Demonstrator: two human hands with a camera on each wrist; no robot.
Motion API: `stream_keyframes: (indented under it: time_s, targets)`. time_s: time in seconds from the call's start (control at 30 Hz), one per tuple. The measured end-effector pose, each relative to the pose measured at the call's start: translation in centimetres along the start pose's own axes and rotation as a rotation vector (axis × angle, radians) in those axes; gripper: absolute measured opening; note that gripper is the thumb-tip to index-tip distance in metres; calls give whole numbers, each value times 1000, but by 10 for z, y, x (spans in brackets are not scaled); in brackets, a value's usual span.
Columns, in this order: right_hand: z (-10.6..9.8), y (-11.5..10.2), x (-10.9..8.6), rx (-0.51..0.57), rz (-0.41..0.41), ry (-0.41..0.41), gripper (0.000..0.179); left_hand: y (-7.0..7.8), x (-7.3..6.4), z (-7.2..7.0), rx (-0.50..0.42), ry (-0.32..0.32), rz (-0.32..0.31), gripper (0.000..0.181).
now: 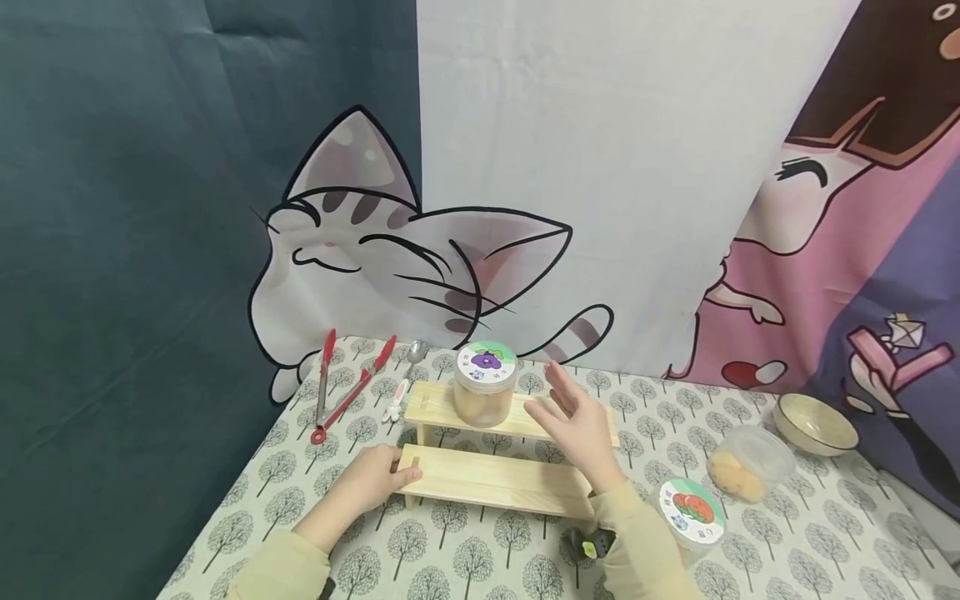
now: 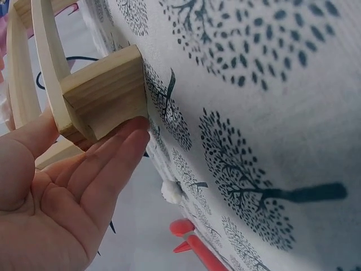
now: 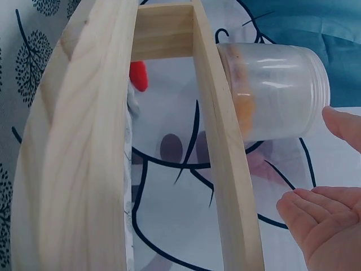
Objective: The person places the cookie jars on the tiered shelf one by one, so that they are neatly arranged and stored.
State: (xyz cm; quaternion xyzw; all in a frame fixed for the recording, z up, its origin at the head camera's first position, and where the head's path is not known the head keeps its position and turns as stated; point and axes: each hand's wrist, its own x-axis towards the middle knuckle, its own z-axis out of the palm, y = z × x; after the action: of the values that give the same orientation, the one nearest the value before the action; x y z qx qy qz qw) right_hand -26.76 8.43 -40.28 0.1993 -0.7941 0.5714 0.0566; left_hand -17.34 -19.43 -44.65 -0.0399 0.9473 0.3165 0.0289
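Observation:
A two-step wooden rack (image 1: 495,483) stands on the tree-print cloth. My left hand (image 1: 371,479) holds the left end of its lower step, thumb on top; in the left wrist view the fingers (image 2: 115,164) lie along the end of the rack (image 2: 107,93). On the upper step stands a clear jar (image 1: 483,402) with an eggplant picture on its lid. Pale orange contents show through the jar (image 3: 276,93) in the right wrist view. My right hand (image 1: 576,429) is just right of the jar, fingers spread and apart from it, holding nothing.
Red-tipped tongs (image 1: 352,402) and a spoon (image 1: 408,375) with a white handle lie at the back left. On the right are a tomato-lidded jar (image 1: 692,510), a clear container (image 1: 750,462) with yellow-orange pieces and a bowl (image 1: 816,425). A printed curtain (image 1: 637,167) hangs behind.

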Motion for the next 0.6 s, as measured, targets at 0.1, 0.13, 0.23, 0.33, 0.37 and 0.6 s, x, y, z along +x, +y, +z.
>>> stream_keyframes:
  time_s: [0.1, 0.13, 0.23, 0.33, 0.37, 0.6]
  targets:
    - [-4, 0, -3, 5, 12, 9, 78, 1, -1, 0, -18, 4, 13, 26]
    - [-6, -1, -5, 7, 12, 11, 77, 2, -2, -1, -24, 5, 15, 25]
    - [-10, -3, -7, 4, 1, 13, 76, 2, -2, -1, -30, 11, 18, 24]
    - [-13, -7, -10, -2, -7, 14, 75, 1, -2, 0, -21, 16, 20, 25]
    - [-14, -8, -10, -8, -5, 16, 74, 1, -2, -1, -18, 19, 22, 26]
    - [-24, -15, -16, -34, -27, 37, 71, 1, -2, 0, -25, 13, 23, 27]
